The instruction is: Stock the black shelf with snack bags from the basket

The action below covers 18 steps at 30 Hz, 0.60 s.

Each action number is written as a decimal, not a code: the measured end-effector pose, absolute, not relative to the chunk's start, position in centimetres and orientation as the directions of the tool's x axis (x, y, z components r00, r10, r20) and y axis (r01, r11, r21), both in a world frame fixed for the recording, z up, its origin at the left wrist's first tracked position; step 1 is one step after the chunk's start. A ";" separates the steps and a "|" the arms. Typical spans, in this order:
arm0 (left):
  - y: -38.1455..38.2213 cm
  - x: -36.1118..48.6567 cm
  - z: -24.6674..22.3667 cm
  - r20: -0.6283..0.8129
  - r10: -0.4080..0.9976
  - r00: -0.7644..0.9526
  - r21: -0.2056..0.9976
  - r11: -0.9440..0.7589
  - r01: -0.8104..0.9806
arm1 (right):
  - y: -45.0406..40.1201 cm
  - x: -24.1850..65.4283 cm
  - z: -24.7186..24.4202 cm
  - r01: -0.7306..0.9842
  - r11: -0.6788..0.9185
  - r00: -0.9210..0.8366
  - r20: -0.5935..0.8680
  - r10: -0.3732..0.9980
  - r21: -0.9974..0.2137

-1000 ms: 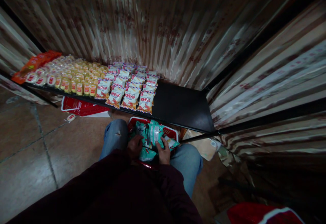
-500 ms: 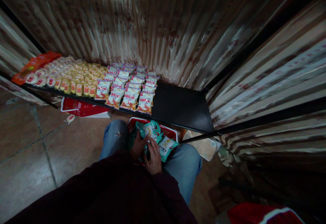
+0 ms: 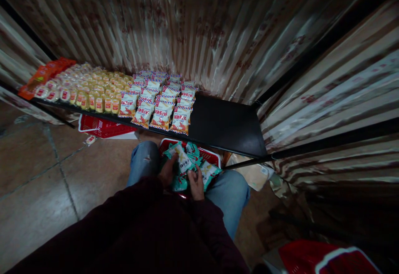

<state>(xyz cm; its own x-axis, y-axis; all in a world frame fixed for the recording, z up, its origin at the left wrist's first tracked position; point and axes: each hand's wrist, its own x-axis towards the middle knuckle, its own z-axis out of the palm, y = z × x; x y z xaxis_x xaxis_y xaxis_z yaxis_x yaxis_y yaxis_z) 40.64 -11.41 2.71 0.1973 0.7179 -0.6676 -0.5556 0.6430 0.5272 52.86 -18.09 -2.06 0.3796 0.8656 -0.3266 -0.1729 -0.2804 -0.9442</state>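
A teal and white snack bag (image 3: 183, 160) is held face up above a red basket (image 3: 210, 156) between my knees. The fingers of my left hand (image 3: 168, 171) are closed on its left edge. My right hand (image 3: 196, 186) pinches its lower right corner, though the fingertips are partly hard to make out. Another teal bag (image 3: 208, 172) leans at the basket's right side, just beyond my right hand. More teal packets (image 3: 180, 184) lie under and behind the held one, partly covered by it and by my hands.
A black shelf (image 3: 227, 124) runs across in front. On it stand rows of white snack bags (image 3: 162, 114), small yellow packaged cakes (image 3: 96, 99) and orange packs (image 3: 46, 74). Red baskets (image 3: 106, 126) sit under the shelf and behind at lower right. One small packet (image 3: 90, 140) lies on the floor.
My hands have moved apart, from close together over the bags to either side of one teal bag, which now shows its front. The view has shifted slightly.
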 end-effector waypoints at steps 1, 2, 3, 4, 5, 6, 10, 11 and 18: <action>-11.6 40.4 2.5 -0.670 0.710 0.215 0.520 0.656 -0.547 | -17.9 53.0 -2.3 -0.229 -0.285 0.382 -0.355 0.853 -0.931; -11.9 40.2 2.4 -0.673 0.705 0.226 0.519 0.667 -0.535 | -17.7 53.1 -2.5 -0.275 -0.284 0.398 -0.378 0.836 -0.919; -12.0 40.0 2.2 -0.676 0.701 0.227 0.525 0.674 -0.519 | -17.5 53.3 -2.7 -0.312 -0.283 0.421 -0.399 0.815 -0.907; -12.1 39.7 2.1 -0.679 0.698 0.230 0.531 0.682 -0.502 | -17.3 53.6 -2.9 -0.340 -0.285 0.444 -0.420 0.791 -0.896; -12.2 39.5 2.0 -0.681 0.695 0.231 0.538 0.689 -0.486 | -17.1 53.9 -3.1 -0.362 -0.289 0.469 -0.441 0.765 -0.886; -12.1 39.2 2.0 -0.681 0.693 0.236 0.543 0.694 -0.472 | -16.9 54.2 -3.3 -0.378 -0.293 0.490 -0.458 0.742 -0.878; -11.8 38.4 2.4 -0.632 0.709 0.312 0.564 0.697 -0.443 | -16.2 55.0 -3.6 -0.378 -0.297 0.528 -0.468 0.708 -0.877; -11.7 38.2 2.5 -0.616 0.710 0.340 0.565 0.700 -0.438 | -16.1 55.2 -3.6 -0.371 -0.294 0.540 -0.462 0.703 -0.881; -12.1 37.5 2.7 -0.589 0.703 0.399 0.614 0.710 -0.345 | -15.6 56.8 -3.5 -0.265 -0.280 0.646 -0.386 0.659 -0.922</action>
